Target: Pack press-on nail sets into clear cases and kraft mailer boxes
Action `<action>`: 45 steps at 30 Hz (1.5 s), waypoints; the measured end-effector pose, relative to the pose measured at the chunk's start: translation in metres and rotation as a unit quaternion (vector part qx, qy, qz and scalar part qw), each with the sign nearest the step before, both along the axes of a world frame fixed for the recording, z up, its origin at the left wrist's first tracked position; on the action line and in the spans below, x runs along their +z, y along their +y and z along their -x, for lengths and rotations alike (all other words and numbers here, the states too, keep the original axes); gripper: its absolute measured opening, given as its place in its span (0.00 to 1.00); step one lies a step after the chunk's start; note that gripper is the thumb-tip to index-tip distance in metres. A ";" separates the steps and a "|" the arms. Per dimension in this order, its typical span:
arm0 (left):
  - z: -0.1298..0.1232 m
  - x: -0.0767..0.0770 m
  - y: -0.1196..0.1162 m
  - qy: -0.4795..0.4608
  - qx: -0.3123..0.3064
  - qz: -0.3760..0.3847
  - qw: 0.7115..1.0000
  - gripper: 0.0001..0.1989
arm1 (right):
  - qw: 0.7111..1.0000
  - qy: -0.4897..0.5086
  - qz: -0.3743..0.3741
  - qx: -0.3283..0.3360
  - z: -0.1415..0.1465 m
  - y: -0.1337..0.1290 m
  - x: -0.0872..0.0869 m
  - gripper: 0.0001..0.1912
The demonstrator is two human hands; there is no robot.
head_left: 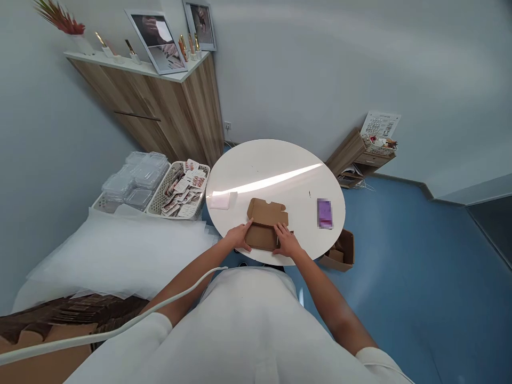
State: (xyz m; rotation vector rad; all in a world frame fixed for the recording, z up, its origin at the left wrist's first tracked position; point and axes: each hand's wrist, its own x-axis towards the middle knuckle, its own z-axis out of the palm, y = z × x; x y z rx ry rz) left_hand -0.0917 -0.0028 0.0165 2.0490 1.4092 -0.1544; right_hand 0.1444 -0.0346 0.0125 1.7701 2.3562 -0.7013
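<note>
A brown cardboard box [261, 238] lies at the near edge of the round white table [276, 160]. Its lid flap stands open, folded back away from me, with tabs and a notch along its edges. My left hand [239, 237] grips the box's left side wall, thumb low and fingers toward the hinge. On the opposite side, my right hand [286, 241] holds the right end, fingers over the wall near the lid's corner. Inside, the visible part of the box shows only brown cardboard. A small pinkish-white packet [220, 200] rests on the table to the left.
A blurred purple item [324, 214] lies on the table's right. Left of the table are a basket of printed cards [184, 189], clear plastic cases [138, 176] and white sheets [116, 248]. An open carton [347, 250] stands on the floor at right. A white cable [168, 300] crosses my left arm.
</note>
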 end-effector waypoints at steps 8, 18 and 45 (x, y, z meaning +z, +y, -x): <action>-0.010 0.003 0.004 0.022 0.008 -0.001 1.000 0.59 | 0.990 0.008 -0.085 -0.115 -0.016 -0.015 0.001 0.51; -0.032 -0.004 0.007 0.030 0.026 0.016 0.999 0.59 | 0.788 0.370 0.041 -0.490 -0.043 -0.031 -0.012 0.45; -0.082 -0.003 0.003 -0.023 0.099 0.062 0.993 0.60 | 0.970 -0.033 0.078 -0.229 -0.060 0.024 -0.015 0.10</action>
